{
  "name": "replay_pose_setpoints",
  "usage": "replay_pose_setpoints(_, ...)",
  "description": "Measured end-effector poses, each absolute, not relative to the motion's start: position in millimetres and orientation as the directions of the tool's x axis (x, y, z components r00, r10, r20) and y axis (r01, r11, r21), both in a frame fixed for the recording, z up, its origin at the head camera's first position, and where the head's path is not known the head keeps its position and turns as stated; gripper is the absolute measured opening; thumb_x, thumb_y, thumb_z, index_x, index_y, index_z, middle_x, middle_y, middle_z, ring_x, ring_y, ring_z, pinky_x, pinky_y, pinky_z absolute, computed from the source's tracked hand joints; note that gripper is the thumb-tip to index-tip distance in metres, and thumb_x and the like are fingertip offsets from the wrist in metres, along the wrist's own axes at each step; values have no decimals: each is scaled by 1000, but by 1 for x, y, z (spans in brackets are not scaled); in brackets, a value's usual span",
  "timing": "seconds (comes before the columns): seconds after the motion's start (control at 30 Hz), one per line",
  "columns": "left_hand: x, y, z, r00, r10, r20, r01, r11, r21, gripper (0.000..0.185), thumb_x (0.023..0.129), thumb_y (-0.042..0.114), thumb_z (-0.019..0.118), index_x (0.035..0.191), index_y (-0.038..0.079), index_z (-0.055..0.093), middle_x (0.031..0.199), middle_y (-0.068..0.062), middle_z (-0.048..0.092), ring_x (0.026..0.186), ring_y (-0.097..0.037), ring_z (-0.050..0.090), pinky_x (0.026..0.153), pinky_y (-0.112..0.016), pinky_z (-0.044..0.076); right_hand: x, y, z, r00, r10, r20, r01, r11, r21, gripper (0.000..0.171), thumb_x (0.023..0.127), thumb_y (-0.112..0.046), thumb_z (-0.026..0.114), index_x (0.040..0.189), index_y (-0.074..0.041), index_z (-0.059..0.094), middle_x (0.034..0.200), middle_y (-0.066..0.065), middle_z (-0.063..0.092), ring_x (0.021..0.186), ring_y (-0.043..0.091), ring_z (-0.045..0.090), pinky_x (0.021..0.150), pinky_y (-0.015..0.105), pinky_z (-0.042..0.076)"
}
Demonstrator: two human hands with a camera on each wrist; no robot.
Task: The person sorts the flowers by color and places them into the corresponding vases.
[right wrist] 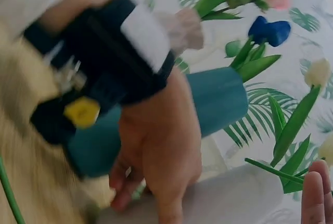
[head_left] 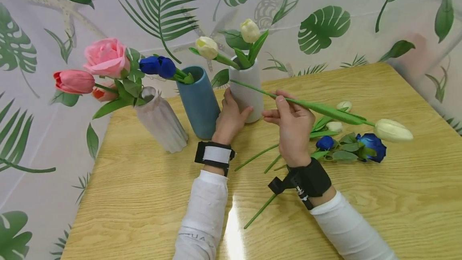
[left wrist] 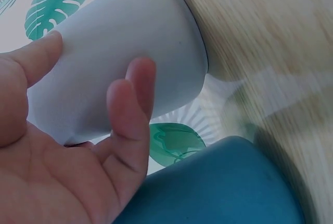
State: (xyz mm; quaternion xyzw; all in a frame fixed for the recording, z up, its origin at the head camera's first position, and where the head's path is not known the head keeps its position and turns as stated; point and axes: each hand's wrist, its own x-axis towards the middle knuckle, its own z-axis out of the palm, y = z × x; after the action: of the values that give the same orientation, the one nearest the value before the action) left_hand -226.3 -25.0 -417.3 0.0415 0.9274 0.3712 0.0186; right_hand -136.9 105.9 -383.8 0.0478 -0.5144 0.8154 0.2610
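While the left hand [head_left: 231, 117] curls around the lower side of the white vase [head_left: 249, 91], thumb on one flank and fingers on the other, the right hand [head_left: 292, 125] pinches the green stem of a white tulip [head_left: 393, 130] between thumb and fingertips, holding it in the air in front of that vase. The stem runs nearly level, its cut end close to the vase's wall and its bloom hanging far out to the right above the table [head_left: 397, 196]. That long overhang is the main risk: the bloom's weight could twist the stem in so light a pinch, and the cut end would then swing wide of the opening. Two white tulips already crowd the mouth, so a stem pushed in at a shallow angle could catch on their leaves or lever them out. A hard push against the rim could tip the vase toward the blue vase [head_left: 198, 101], which stands just beside it, touching the left hand. The blue roses [head_left: 371, 145] and loose stems lying under the right wrist could also be dragged along by the sleeve.
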Motion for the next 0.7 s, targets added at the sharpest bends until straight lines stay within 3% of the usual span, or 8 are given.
replay_pose_setpoints(0.07, -227, -25, -417, -996, 91, -2, 64, 719, 693, 87, 97, 38, 63, 157, 9, 7, 149, -25, 36, 127, -40, 52, 99, -53, 47, -137, 104, -385, -787, 390, 477, -576, -190, -795, 22, 100, -7, 58, 116, 4, 68, 112, 9, 71, 67, 11, 70, 66, 27, 58)
replay_pose_setpoints(0.2, -228, -27, -417, -995, 96, 6, 74, 720, 690, 87, 97, 38, 63, 156, 8, 7, 149, -26, 36, 127, -41, 52, 99, -53, 47, -136, 99, -385, -641, 341, 688, -721, 41, -692, 25, 101, -2, 52, 118, 12, 64, 115, 22, 67, 71, 7, 70, 70, 24, 57)
replay_pose_setpoints(0.3, -229, -27, -418, -995, 100, 17, 84, 725, 684, 87, 97, 37, 64, 156, 7, 8, 149, -26, 36, 127, -41, 53, 99, -54, 47, -135, 97, -385, -587, 283, 759, -759, 133, -637, 26, 102, -1, 49, 120, 14, 62, 116, 30, 62, 75, 3, 68, 74, 22, 55)
replay_pose_setpoints(0.4, -230, -27, -418, -995, 100, 19, 86, 725, 683, 87, 97, 38, 64, 156, 7, 8, 148, -26, 37, 126, -41, 53, 98, -53, 48, -135, 97, -383, -615, 236, 752, -721, 219, -658, 29, 104, -2, 47, 125, 11, 60, 118, 27, 60, 78, 2, 66, 76, 21, 54)
replay_pose_setpoints(0.6, -229, -26, -422, -995, 98, 28, 90, 722, 686, 87, 97, 40, 64, 156, 7, 9, 148, -25, 37, 124, -41, 55, 96, -53, 49, -139, 100, -375, -748, 138, 649, -587, 318, -745, 34, 106, -6, 42, 136, 6, 54, 120, 26, 57, 83, 30, 68, 76, 26, 53)
replay_pose_setpoints(0.7, -229, -27, -421, -995, 93, 29, 88, 727, 680, 87, 96, 41, 64, 155, 7, 10, 148, -25, 37, 124, -41, 55, 96, -53, 49, -150, 100, -369, -754, 92, 650, -577, 378, -724, 34, 106, -7, 44, 135, 7, 55, 117, 25, 63, 83, 34, 68, 72, 26, 52)
